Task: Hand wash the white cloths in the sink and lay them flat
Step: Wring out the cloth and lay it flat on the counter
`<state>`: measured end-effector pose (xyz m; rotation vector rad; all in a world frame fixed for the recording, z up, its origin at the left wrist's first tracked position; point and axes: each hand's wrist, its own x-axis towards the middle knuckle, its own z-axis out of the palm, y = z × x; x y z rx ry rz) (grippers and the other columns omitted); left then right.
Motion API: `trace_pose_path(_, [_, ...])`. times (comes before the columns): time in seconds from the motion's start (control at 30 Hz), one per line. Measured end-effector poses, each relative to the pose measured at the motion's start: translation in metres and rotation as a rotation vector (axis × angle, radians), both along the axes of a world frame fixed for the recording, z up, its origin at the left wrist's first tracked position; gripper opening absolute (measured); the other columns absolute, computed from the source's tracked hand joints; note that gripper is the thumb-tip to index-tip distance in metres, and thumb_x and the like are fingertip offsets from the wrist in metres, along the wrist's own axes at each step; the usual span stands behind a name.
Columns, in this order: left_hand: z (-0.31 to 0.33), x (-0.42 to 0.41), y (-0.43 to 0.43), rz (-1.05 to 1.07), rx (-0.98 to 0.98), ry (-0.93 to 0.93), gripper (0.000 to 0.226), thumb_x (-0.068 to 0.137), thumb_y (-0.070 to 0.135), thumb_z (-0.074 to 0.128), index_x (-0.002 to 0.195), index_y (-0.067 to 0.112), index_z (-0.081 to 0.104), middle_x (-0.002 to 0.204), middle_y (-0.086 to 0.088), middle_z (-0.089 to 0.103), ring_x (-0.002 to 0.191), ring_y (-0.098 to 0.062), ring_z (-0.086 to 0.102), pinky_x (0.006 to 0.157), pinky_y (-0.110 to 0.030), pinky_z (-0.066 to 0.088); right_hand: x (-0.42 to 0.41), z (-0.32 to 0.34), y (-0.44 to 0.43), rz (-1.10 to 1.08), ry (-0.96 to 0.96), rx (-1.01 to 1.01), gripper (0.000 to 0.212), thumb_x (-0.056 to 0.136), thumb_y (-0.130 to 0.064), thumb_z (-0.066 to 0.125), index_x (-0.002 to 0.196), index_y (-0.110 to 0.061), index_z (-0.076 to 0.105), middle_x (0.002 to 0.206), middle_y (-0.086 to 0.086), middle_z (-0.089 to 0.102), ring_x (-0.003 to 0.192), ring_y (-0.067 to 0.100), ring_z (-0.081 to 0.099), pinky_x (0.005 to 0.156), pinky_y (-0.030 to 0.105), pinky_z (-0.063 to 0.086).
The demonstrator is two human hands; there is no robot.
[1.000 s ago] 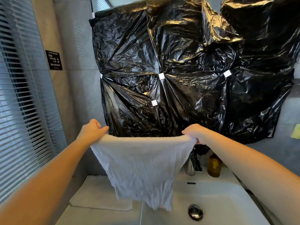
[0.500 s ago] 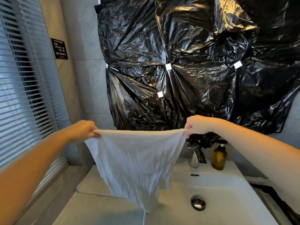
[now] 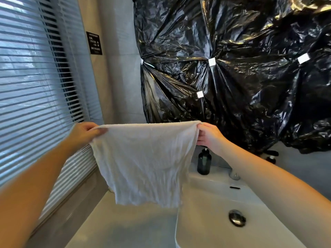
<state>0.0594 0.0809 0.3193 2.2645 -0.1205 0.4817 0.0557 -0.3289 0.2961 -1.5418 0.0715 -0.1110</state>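
While both forearms reached out from the bottom corners, the left hand (image 3: 84,133) pinched one top corner of the white cloth (image 3: 145,163) between thumb and curled fingers, and the right hand (image 3: 209,136) had the other corner bunched in a closed grip. So both grips were tight on the fabric! The top hem was pulled taut between them and the rest hung free, creased all over, its ragged lower edge dangling above the spot where the surface (image 3: 125,230) met the left rim of the sink (image 3: 206,230).

By my reading, the scrubbing for this piece was done: no water stood in the basin, the tap wasn't running, and the cloth was spread for display, not balled up for rubbing. What was left was the laying down, since it touched nothing but the two hands. Whether other cloths waited could not be told.

Closest in, the surface was pale and smooth, running along the left under the cloth. Beside it the white basin showed a chrome drain plug (image 3: 237,217) and, further back, a dark overflow slot (image 3: 234,187). On the back ledge stood a dark pump bottle (image 3: 204,162), just right of the hanging fabric, with the foot of the tap (image 3: 233,174) partly hidden by the right arm. Off to the left, slatted blinds (image 3: 32,86) covered a window. Farthest back, crinkled black plastic sheeting (image 3: 232,77) was taped over the wall with small white squares (image 3: 211,61), and a little black sign (image 3: 94,43) hung on the grey tiles
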Motion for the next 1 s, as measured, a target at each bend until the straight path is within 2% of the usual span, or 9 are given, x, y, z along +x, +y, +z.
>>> trace_pose_path(0.17, [0.005, -0.004, 0.019, 0.097, 0.012, 0.045, 0.024, 0.096, 0.025, 0.062, 0.083, 0.005, 0.068, 0.077, -0.014, 0.057, 0.068, -0.021, 0.051, 0.060, -0.027, 0.039, 0.005, -0.026, 0.041, 0.048, 0.171, 0.134, 0.027, 0.107, -0.024, 0.042, 0.119, -0.011, 0.064, 0.093, 0.009, 0.068, 0.083, 0.024, 0.065, 0.062, 0.033, 0.052])
trace_pose_path(0.27, [0.005, 0.001, 0.035, 0.100, 0.079, 0.117, 0.032, 0.096, 0.023, 0.062, 0.066, 0.013, 0.059, 0.069, -0.006, 0.051, 0.066, -0.017, 0.048, 0.062, -0.033, 0.037, 0.010, -0.050, 0.065, 0.079, 0.276, 0.154, 0.029, 0.108, -0.026, 0.041, 0.116, -0.011, 0.065, 0.081, 0.005, 0.062, 0.072, 0.020, 0.060, 0.048, 0.027, 0.049])
trace_pose_path(0.4, [-0.024, 0.026, 0.062, 0.096, 0.218, 0.298, 0.024, 0.098, 0.028, 0.061, 0.079, 0.012, 0.065, 0.081, -0.006, 0.059, 0.082, -0.026, 0.056, 0.079, -0.038, 0.042, 0.024, -0.094, 0.085, 0.077, 0.357, 0.036, 0.027, 0.105, -0.019, 0.042, 0.117, -0.010, 0.065, 0.098, 0.014, 0.069, 0.083, 0.030, 0.069, 0.061, 0.036, 0.058])
trace_pose_path(0.5, [-0.075, 0.051, 0.072, 0.040, 0.381, 0.375, 0.036, 0.095, 0.027, 0.057, 0.071, 0.001, 0.059, 0.074, -0.016, 0.052, 0.075, -0.027, 0.051, 0.061, -0.031, 0.034, 0.030, -0.132, 0.092, 0.061, 0.412, -0.099, 0.015, 0.103, -0.009, 0.046, 0.105, -0.006, 0.060, 0.100, 0.024, 0.061, 0.080, 0.035, 0.066, 0.065, 0.042, 0.058])
trace_pose_path(0.6, [-0.130, 0.072, 0.071, 0.029, 0.475, 0.435, 0.031, 0.093, 0.016, 0.053, 0.065, 0.005, 0.051, 0.073, -0.020, 0.048, 0.075, -0.032, 0.052, 0.060, -0.038, 0.026, 0.040, -0.168, 0.089, 0.064, 0.353, -0.407, 0.022, 0.095, -0.001, 0.052, 0.076, -0.006, 0.060, 0.083, 0.019, 0.056, 0.076, 0.030, 0.057, 0.069, 0.042, 0.056])
trace_pose_path(0.67, [-0.159, 0.078, 0.068, 0.036, 0.560, 0.502, 0.013, 0.095, 0.004, 0.054, 0.090, 0.000, 0.065, 0.094, -0.025, 0.061, 0.096, -0.040, 0.060, 0.076, -0.039, 0.037, 0.041, -0.189, 0.086, 0.165, 0.233, -0.767, 0.028, 0.095, -0.006, 0.055, 0.068, -0.004, 0.058, 0.074, 0.021, 0.054, 0.075, 0.027, 0.052, 0.065, 0.042, 0.040])
trace_pose_path(0.83, [-0.234, 0.048, 0.067, -0.035, 0.985, 0.811, 0.030, 0.098, 0.015, 0.055, 0.128, 0.014, 0.060, 0.132, -0.008, 0.060, 0.121, -0.026, 0.058, 0.099, -0.035, 0.048, 0.016, -0.222, 0.118, 0.796, 0.208, -1.341, 0.026, 0.095, -0.021, 0.056, 0.076, -0.005, 0.062, 0.075, 0.015, 0.057, 0.075, 0.031, 0.055, 0.067, 0.038, 0.041])
trace_pose_path(0.9, [-0.251, 0.029, 0.059, 0.053, 0.921, 1.016, 0.030, 0.099, 0.014, 0.053, 0.129, 0.012, 0.059, 0.134, -0.008, 0.059, 0.122, -0.027, 0.056, 0.101, -0.037, 0.048, 0.002, -0.229, 0.136, 1.034, 0.260, -1.440, 0.019, 0.093, -0.022, 0.056, 0.078, -0.015, 0.066, 0.077, 0.006, 0.062, 0.076, 0.026, 0.054, 0.069, 0.032, 0.040])
trace_pose_path(1.0, [-0.272, 0.020, 0.053, 0.024, 0.884, 1.126, 0.035, 0.101, 0.017, 0.047, 0.132, 0.005, 0.056, 0.137, -0.014, 0.055, 0.127, -0.032, 0.053, 0.101, -0.038, 0.045, -0.008, -0.246, 0.153, 1.177, 0.384, -1.417, 0.025, 0.092, -0.019, 0.055, 0.107, -0.012, 0.074, 0.111, 0.005, 0.073, 0.105, 0.025, 0.065, 0.087, 0.035, 0.051])
